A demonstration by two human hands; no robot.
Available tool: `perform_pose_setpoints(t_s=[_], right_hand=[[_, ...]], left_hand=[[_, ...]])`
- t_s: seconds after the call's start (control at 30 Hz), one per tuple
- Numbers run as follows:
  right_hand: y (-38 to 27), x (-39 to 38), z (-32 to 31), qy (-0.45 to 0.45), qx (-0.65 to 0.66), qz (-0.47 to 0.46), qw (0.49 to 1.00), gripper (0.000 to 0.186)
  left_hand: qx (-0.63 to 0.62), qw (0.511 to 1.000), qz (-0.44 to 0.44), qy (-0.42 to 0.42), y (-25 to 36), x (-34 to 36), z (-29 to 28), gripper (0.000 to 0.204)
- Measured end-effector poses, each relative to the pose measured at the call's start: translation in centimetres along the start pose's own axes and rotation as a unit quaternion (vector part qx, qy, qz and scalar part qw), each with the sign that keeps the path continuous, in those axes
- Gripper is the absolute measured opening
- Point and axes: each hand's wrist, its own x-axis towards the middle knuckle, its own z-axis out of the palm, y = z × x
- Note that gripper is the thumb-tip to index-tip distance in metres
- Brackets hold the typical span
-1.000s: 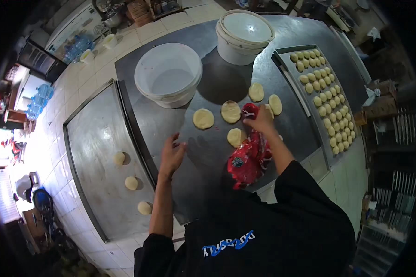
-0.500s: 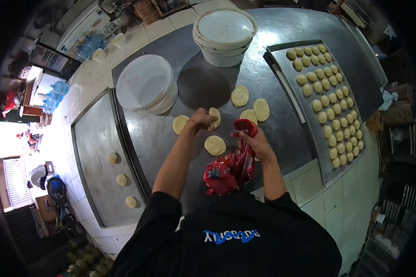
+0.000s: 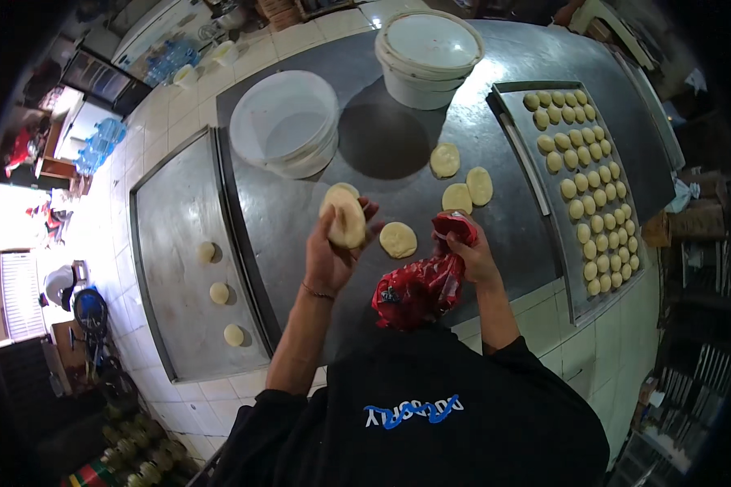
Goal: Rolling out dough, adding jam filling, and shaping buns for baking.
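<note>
My left hand point(image 3: 326, 258) is turned palm up above the steel table, its fingers curled round a pale dough disc point(image 3: 348, 221) that bends in the middle. Just behind it, a second disc point(image 3: 343, 190) shows only its edge. My right hand point(image 3: 479, 258) grips the neck of a red plastic bag point(image 3: 418, 290), whose lower part hangs near my chest. What the bag contains is hidden. Between both hands lies a flat dough disc point(image 3: 398, 240). Farther off, three more lie close together: a far disc point(image 3: 444, 161), a right disc point(image 3: 479, 187) and a near disc point(image 3: 457, 198).
A white bucket point(image 3: 288, 122) without a lid stands at the table's far left, and a lidded white bucket point(image 3: 426, 61) at the back. To the right, a tray point(image 3: 502, 101) bears rows of dough balls. Another metal tray point(image 3: 170, 268) at the left carries three balls.
My left hand has lifted the dough disc off the tabletop, drawn it left and turned palm up. The bag's neck has opened a little in my right hand. The whole view has shifted slightly.
</note>
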Motion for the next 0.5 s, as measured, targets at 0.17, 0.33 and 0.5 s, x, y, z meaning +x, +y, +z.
perform_pose_setpoints(t_s=[0.17, 0.33, 0.5], right_hand=[[-0.1, 0.7, 4.1, -0.008, -0.164, 0.031, 0.986, 0.033], [1.4, 2.0, 8.8, 0.002, -0.416, -0.045, 0.908, 0.037], [1.7, 2.0, 10.9, 0.014, -0.515, -0.023, 0.857, 0.041]], left_hand=[[-0.095, 0.995, 0.008, 0.031, -2.4, -2.2, -4.2, 0.068], [0.018, 0.996, 0.080, 0.047, -3.7, -2.1, -4.4, 0.068], [0.064, 0.993, 0.100, 0.007, -4.6, -2.3, -4.0, 0.067]])
